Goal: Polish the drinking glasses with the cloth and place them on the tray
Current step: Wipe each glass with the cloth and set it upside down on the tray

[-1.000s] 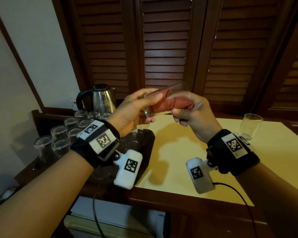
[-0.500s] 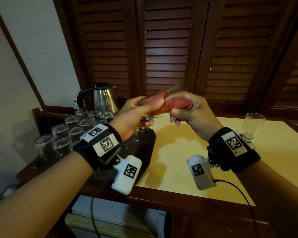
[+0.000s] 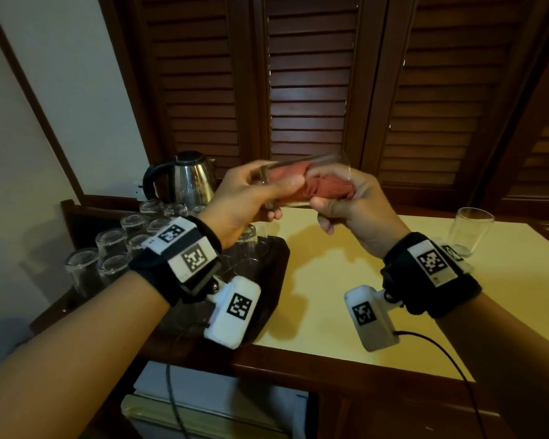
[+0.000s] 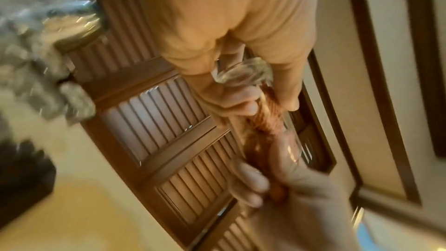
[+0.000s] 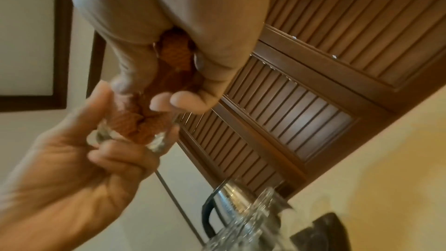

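Fronting dark louvred shutters (image 3: 308,90), a yellow tabletop (image 3: 346,280) bears one glass (image 3: 468,231).

Reddish cloth (image 3: 322,185), seemingly waffle-textured; yellow tabletop (image 3: 346,267); black tray (image 3: 267,280)

The glass (image 3: 301,182) is now held more nearly level than a second ago, its rim end raised a little toward the right. The left hand (image 3: 248,204) has been shifted along its base end, the thumb laid further across the side. The red cloth (image 3: 324,188) has been turned inside it by the right hand (image 3: 355,210), different folds now showing.
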A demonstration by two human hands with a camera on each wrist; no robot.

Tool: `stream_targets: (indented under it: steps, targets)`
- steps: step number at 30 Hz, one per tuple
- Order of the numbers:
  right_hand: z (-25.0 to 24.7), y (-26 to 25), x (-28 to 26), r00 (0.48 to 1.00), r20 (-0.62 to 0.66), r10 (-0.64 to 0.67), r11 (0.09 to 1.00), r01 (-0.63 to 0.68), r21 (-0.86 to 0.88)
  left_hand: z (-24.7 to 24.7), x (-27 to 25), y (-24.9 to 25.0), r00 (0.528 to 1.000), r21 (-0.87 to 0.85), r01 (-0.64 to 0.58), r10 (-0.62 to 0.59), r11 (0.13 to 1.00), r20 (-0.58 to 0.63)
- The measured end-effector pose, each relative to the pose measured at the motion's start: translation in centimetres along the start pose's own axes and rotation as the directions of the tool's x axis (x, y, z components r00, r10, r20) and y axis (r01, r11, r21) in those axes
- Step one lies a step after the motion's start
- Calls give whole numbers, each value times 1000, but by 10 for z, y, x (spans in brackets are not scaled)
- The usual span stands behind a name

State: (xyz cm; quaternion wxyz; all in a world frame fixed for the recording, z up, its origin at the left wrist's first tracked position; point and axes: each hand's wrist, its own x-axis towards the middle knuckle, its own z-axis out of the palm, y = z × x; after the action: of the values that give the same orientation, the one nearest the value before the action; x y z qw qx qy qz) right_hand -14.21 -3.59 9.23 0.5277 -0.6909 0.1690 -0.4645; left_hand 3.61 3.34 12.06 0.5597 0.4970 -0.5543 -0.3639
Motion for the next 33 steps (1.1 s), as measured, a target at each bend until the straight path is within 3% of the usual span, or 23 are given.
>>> stream_targets:
  steps: [1, 3, 5, 6, 8, 9, 10, 12, 14, 16, 18, 19, 20, 22, 23, 24, 25, 27, 30, 32, 33]
  targets:
    - [1, 0, -1, 997, 13, 81, 992, -82, 96, -2, 1, -1, 992, 185, -118, 124, 976, -21]
    - [3, 3, -4, 977, 34, 212, 945, -214, 246, -5, 1, -3, 952, 463, -284, 305, 839, 31]
    - [4, 4, -5, 977, -3, 212, 946, -205, 253, -4, 2, -8, 948, 506, -294, 315, 811, 46]
    - [3, 5, -4, 986, -37, 163, 965, -151, 216, -4, 2, -9, 968, 469, -235, 251, 852, 28]
    - [0, 6, -2, 997, -78, 15, 998, -11, 60, -1, 1, -5, 999, 176, 18, -24, 984, 32]
    - [0, 6, -2, 997, -70, -43, 999, 41, -31, 1, 0, -3, 989, 18, 131, -132, 991, 63]
    - [0, 5, -2, 996, -51, -75, 994, 70, -87, 1, 0, -2, 985, -68, 166, -162, 984, 66]
    - [3, 4, -3, 1000, -23, -15, 999, 13, -49, -2, 0, -2, 995, -48, 95, -94, 994, 11]
    - [7, 4, -6, 990, 16, 141, 981, -142, 136, -6, 1, -6, 995, 206, -82, 93, 975, -44]
    - [8, 6, -8, 966, 46, 256, 928, -259, 268, -8, -1, -10, 966, 431, -235, 260, 871, 0]
    - [9, 9, -10, 967, 28, 252, 925, -249, 288, -7, -1, -14, 953, 491, -278, 303, 825, 31]
    - [9, 11, -10, 977, 4, 213, 942, -206, 264, -7, -1, -14, 964, 484, -243, 265, 840, 24]
    - [8, 12, -10, 987, -19, 158, 963, -150, 223, -6, -1, -14, 985, 409, -162, 172, 898, 13]
    - [6, 11, -8, 999, -38, 22, 997, -19, 74, -3, -4, -10, 991, 40, 108, -110, 993, 78]
    - [5, 9, -7, 999, -30, -34, 999, 34, -2, -3, -6, -7, 978, -109, 186, -173, 977, 117]
    - [5, 7, -7, 998, -20, -62, 997, 61, -57, -3, -6, -6, 978, -172, 190, -172, 967, 116]
    - [7, 5, -7, 998, -9, -60, 995, 59, -75, -3, -6, -4, 986, -184, 157, -142, 970, 91]
    - [10, 1, -8, 1000, 13, 17, 1000, -17, 8, -6, -5, -4, 1000, 12, -21, 21, 1000, 14]
    - [12, 0, -11, 982, 66, 178, 950, -188, 248, -12, -4, -6, 956, 385, -284, 290, 878, 43]
    - [13, 2, -12, 978, 64, 199, 936, -209, 283, -13, -3, -9, 947, 441, -314, 313, 841, 75]
    - [13, 3, -11, 983, 43, 179, 949, -184, 257, -13, -3, -9, 961, 435, -270, 269, 859, 65]
